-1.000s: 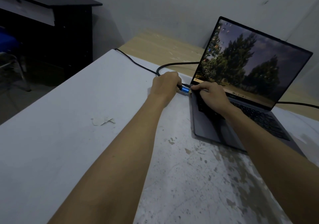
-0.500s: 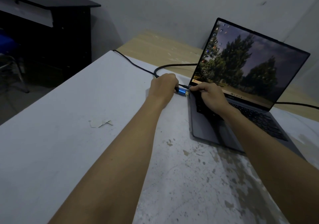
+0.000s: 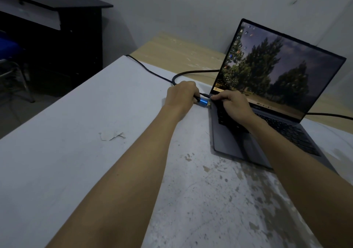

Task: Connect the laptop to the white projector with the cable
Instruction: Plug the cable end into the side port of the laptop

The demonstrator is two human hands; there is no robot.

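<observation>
- since half a second ago little has shifted: the blue plug [image 3: 204, 102] has crept a touch closer to the laptop's left edge, both hands holding their posts.
- left hand [image 3: 181, 96] is clenched around the cable [image 3: 191, 72] right behind the blue plug, pushing it rightward, just above frame centre.
- right hand [image 3: 234, 105] rests on the laptop [image 3: 229, 144] at its upper-left corner, fingertips [image 3: 214, 97] pinching the edge beside the port; it's bracing the machine, not carrying anything.
- plug tip sits right against the laptop's side; whether it is seated i cannot tell, blue shell still fully showing.
- a thinner second lead [image 3: 204, 95] already runs into that same edge, just above the plug.
- from the fist the cable loops up and runs right behind the screen; another line trails off the table [image 3: 76, 152] toward the upper left.
- progress call: laptop end nearly in, looks like the final push. the white projector isn't in frame, so that end is unconfirmed.
</observation>
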